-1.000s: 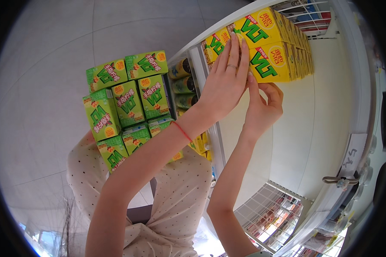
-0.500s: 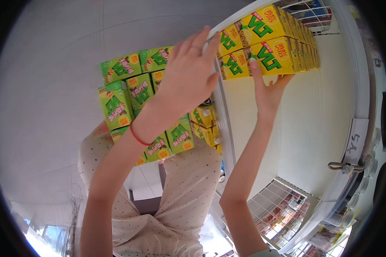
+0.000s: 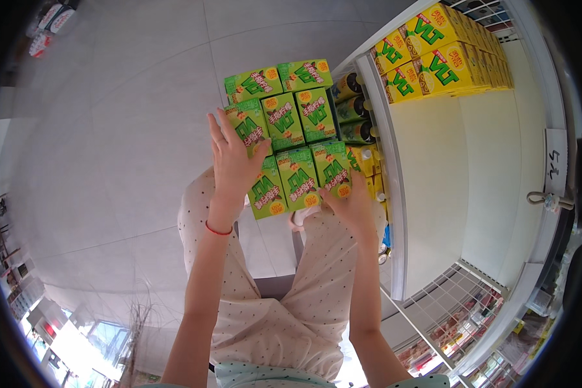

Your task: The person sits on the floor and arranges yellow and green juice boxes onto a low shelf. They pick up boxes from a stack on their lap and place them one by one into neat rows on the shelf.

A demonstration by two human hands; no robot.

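A stack of green drink-carton packs (image 3: 291,129) stands on the floor in front of me, beside the white shelf unit (image 3: 394,194). My left hand (image 3: 231,161) lies flat with fingers spread on the left side of the stack, touching a green pack. My right hand (image 3: 349,202) cups the lower right corner of the stack, its fingers partly hidden under a green pack (image 3: 333,169). Yellow drink-carton packs (image 3: 433,55) sit in a row on the top shelf at the upper right, with no hand near them.
A lower shelf holds dark bottles (image 3: 352,107) and yellow cartons (image 3: 366,161) just right of the stack. White tiled floor (image 3: 110,129) spreads to the left. A wire basket shelf (image 3: 459,304) juts out at lower right. My dotted trousers (image 3: 291,304) fill the lower middle.
Both hands have come down from the yellow packs on the top shelf to the green stack; the left arrived first, the right followed.
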